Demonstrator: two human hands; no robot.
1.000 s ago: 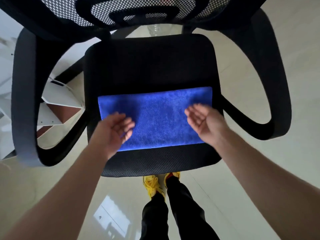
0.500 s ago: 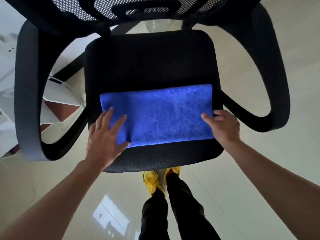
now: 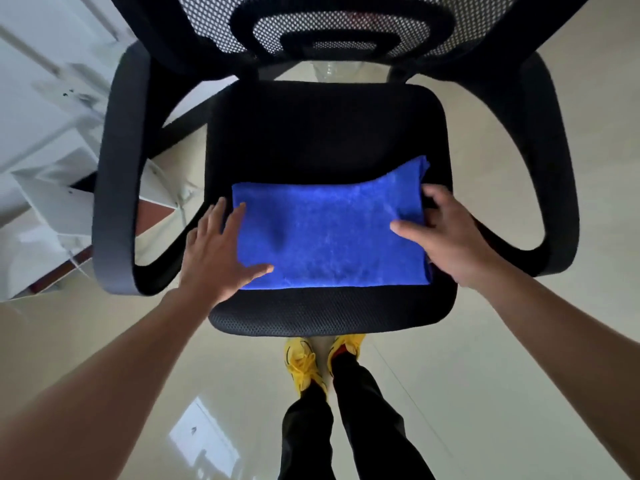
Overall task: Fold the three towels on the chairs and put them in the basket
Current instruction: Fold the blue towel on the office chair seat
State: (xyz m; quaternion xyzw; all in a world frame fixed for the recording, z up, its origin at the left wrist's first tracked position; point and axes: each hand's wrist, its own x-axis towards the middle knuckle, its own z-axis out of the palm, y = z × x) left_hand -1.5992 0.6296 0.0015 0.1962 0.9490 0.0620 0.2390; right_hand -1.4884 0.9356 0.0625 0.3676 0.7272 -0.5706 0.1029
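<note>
the blue towel lies along the front edge of the chair seat. the left hand presses flat on the towel's left end, fingers straight. the right hand pinches its right end, lifting the far right corner.

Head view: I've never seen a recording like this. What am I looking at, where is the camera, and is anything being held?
No machine here: a person wears the camera on the head, looking down at their own bare arms. A blue towel lies on the black seat of an office chair. The left hand lies flat on the towel's left end. The right hand has its grip on the right end, thumb on top, and the far corner there lifts off the seat. Below, yellow shoes stand on a glossy floor.
</note>
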